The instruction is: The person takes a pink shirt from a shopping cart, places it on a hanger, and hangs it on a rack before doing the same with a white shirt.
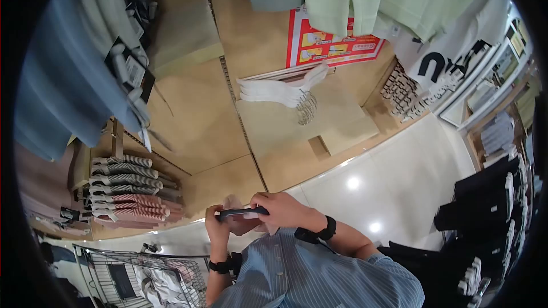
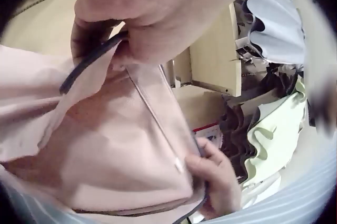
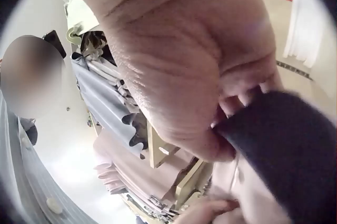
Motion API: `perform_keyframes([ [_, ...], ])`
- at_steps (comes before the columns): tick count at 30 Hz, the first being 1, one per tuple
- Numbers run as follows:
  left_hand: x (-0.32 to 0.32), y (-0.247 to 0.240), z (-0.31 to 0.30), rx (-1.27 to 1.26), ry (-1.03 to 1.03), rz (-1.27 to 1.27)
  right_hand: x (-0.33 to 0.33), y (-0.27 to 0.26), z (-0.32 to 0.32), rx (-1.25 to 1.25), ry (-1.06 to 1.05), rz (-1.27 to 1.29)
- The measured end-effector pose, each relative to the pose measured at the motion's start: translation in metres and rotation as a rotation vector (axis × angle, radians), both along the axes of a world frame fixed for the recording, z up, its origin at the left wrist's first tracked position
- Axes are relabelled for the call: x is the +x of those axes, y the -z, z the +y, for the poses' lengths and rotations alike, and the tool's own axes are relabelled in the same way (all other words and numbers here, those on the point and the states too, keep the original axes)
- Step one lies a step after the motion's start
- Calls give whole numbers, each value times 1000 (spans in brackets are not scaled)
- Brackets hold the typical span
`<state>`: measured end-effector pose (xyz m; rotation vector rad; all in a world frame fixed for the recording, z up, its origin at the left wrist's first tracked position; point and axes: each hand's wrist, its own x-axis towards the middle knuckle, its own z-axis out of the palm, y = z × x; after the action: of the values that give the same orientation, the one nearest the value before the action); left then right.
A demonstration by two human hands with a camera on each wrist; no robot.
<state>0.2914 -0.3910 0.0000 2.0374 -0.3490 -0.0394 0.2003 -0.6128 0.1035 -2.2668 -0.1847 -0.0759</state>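
Note:
In front of the striped shirt, both hands hold a pink garment (image 2: 121, 145) by its dark band (image 1: 242, 212). My left hand (image 1: 217, 229) grips the band's left end, and in the left wrist view its thumb and fingers pinch the dark edge and pink cloth. At the opposite end, my right hand (image 1: 285, 211) holds the garment, thumb on the pink face in the left wrist view. The cloth hangs in folds between the hands, with a long seam and a small white tag (image 2: 179, 165) on it. Close up, the dark band (image 3: 284, 150) covers some right fingertips.
White hangers (image 1: 279, 92) lie on a wooden ledge (image 1: 342, 131) ahead. Pink and striped clothes (image 1: 128, 188) hang at left, below blue garments (image 1: 68, 74). A wire cart (image 1: 114, 276) holding clothes stands at lower left. Dark clothes (image 1: 479, 205) hang at right.

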Motion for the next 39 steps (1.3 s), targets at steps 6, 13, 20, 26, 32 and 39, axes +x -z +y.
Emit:
perform_keyframes([
  [6, 7, -54, -51, -194, -156, 3, 47, 28, -117, -78, -312, 161],
  [13, -7, -64, -77, -296, -385, -35, 167, 67, -338, -411, 254, -174],
  [20, -31, -74, -73, -351, -543, 18, 204, 43, -386, -541, -72, -97],
  [26, -38, -76, -74, -287, -597, 14, 212, 28, -383, -660, -106, -97],
  [32, -31, -68, -62, -277, -557, -5, 198, 5, -373, -778, -51, -156],
  [39, 2, -56, -37, -201, -531, -11, 133, -71, -309, -825, -34, -326],
])
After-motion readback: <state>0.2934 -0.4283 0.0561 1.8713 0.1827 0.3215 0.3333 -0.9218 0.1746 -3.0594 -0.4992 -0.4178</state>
